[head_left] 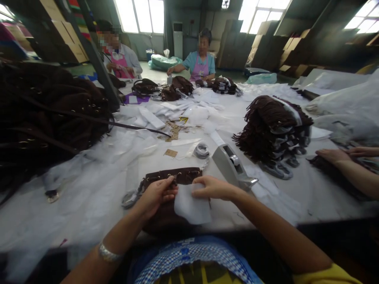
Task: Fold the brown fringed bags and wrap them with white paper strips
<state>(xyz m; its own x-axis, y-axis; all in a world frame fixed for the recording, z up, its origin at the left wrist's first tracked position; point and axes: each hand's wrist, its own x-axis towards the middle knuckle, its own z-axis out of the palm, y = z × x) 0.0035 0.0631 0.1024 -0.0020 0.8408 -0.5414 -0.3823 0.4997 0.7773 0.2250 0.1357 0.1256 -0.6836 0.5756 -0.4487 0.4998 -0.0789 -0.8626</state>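
Blue-and-white checked cloth [189,254] curves across the wearer's lap, just below the edge of a white worktable [315,203]. Both forearms reach inward from the sides, the left one ringed by a silver-coloured metal band [109,252]. On the table's near edge lies a dark brown, soft-looking bag [162,217] with metal eyelets along its rim. There the left hand [161,191], palm turned inward, has thumb and forefinger pinched together on a small dark part of the bag, other fingers curled. The right hand [211,187] grips a thin, translucent white sheet [192,205] between thumb and closed fingers, over the bag's front. Just beyond stand a grey, wedge-shaped tape dispenser [227,163] and a shaggy stack of brown fringed pieces [272,122]; a dark heap of bags [53,114] rises at left. Farther off, two co-workers wear pink aprons [199,71].
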